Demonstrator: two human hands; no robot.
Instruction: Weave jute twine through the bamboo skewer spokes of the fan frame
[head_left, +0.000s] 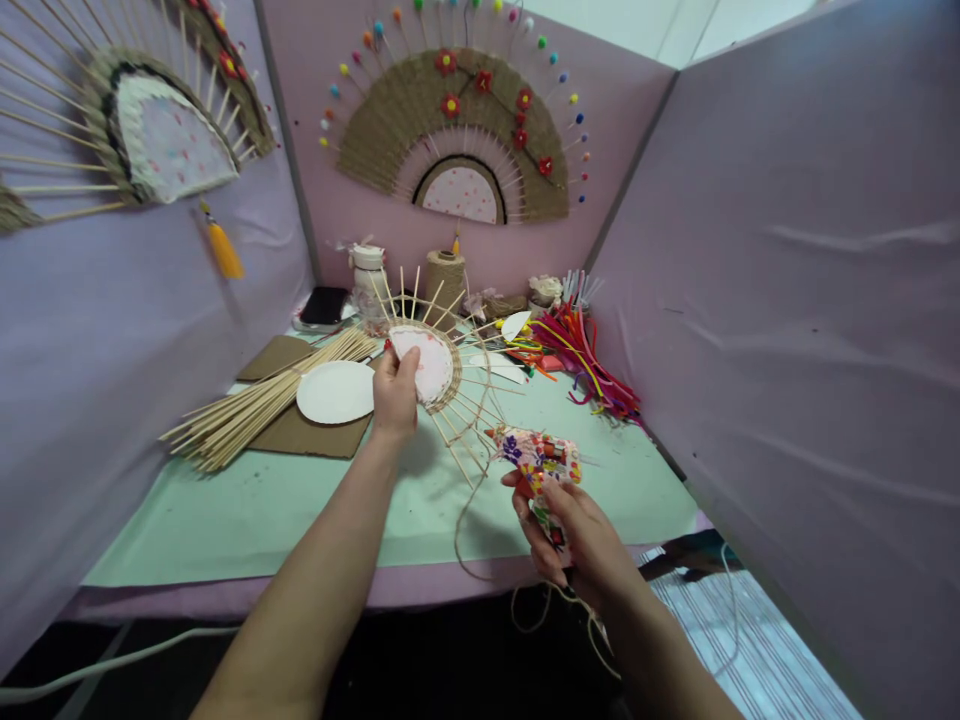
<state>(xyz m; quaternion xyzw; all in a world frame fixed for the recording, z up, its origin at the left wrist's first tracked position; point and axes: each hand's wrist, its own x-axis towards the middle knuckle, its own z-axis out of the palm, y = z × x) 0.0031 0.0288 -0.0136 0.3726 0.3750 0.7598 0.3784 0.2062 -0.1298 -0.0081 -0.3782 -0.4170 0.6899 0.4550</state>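
Observation:
My left hand point(395, 392) is closed on a half-made fan point(435, 365): a pale dotted half-disc edged with wound twine, with thin wooden sticks spreading out from it. It is held upright above the green mat point(247, 510). My right hand point(574, 540) grips a glue gun point(541, 462) wrapped in a bright floral pattern, its nozzle pointing left toward the fan's lower sticks. A loose strand of twine point(469, 500) trails from the fan down past the table's front edge.
A bundle of wooden skewers point(262, 405), a white paper disc point(335, 392) and brown card lie at the left. Coloured pipe cleaners point(589, 360), a twine spool point(445, 280), a jar point(369, 275) and a phone point(324, 305) sit at the back. Finished fans hang on the partition walls.

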